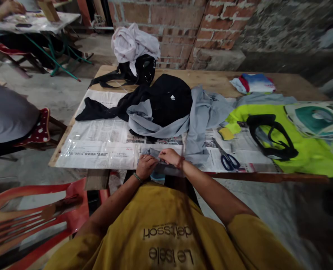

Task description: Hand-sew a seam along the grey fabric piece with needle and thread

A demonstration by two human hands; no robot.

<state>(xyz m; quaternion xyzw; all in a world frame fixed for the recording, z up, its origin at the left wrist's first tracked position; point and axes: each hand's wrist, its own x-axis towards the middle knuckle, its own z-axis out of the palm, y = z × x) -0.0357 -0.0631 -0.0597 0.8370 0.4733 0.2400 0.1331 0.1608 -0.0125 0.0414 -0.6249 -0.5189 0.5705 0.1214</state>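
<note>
Gray cloth (154, 152), probably light, limp and best held by its margins, lies at the wooden surface (205, 78)'s near edge, your right hand (170, 156) pinching it, your left hand (146, 165)'s fingers (152, 159) curled over it, their grip unclear.

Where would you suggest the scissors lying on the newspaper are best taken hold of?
I'd grip the scissors by the dark blue handle loops, with the right hand coming from the near edge of the table: the loops lie towards that edge, while the blades point away.
</note>
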